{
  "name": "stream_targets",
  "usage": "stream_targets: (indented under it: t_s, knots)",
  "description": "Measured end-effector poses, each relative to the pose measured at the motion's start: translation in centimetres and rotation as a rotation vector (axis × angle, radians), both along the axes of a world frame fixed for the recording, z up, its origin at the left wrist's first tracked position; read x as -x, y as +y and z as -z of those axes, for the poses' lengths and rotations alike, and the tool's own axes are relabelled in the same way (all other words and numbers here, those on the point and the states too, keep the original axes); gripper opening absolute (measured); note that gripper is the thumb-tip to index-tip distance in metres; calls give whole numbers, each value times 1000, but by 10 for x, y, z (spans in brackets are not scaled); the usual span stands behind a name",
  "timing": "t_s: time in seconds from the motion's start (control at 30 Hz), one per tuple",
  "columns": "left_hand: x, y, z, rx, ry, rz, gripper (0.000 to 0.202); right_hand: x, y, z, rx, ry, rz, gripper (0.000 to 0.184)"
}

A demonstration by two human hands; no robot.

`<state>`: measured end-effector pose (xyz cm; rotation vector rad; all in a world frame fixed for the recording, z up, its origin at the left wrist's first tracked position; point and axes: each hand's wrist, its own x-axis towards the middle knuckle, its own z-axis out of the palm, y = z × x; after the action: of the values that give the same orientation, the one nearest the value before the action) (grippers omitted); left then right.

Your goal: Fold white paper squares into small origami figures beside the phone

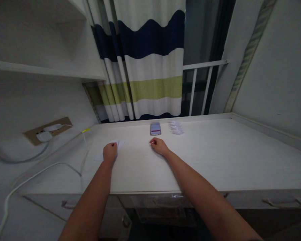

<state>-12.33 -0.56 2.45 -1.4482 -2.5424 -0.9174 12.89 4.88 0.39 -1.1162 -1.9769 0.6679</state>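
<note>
My left hand (110,151) is closed in a fist and rests over white sheets of paper (120,144) on the left part of the desk. Whether its fingers grip the paper is hidden. My right hand (158,146) is closed in a pinch just above the white desktop. A tiny pale bit may show at its fingertips, too small to name. Just beyond this hand lies a smartphone (155,129) with its screen lit. To the right of the phone sits a group of several small folded white paper pieces (176,128).
The white desk (228,157) has a raised edge at the back and drawers below. A white cable (50,165) runs along the left from a wall socket (48,131). A shelf (45,72) overhangs the left side. A striped curtain (155,70) hangs behind.
</note>
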Motion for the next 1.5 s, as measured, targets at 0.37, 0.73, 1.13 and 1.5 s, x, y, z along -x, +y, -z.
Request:
stream_targets:
  t_s: [0.37, 0.73, 1.13, 1.5]
  knots:
    - [15, 7, 5, -288, -270, -71, 14, 1, 0, -1, -32, -12, 22, 19]
    - [12, 8, 5, -294, -258, -99, 18, 0, -2, -2, -19, -2, 9, 19]
    - [-8, -7, -23, -849, -308, 43, 15, 0, -1, -1, -29, 5, 8, 18]
    - [-45, -6, -12, -477, -434, 392, 24, 23, -19, -17, 494, 595, -385, 27]
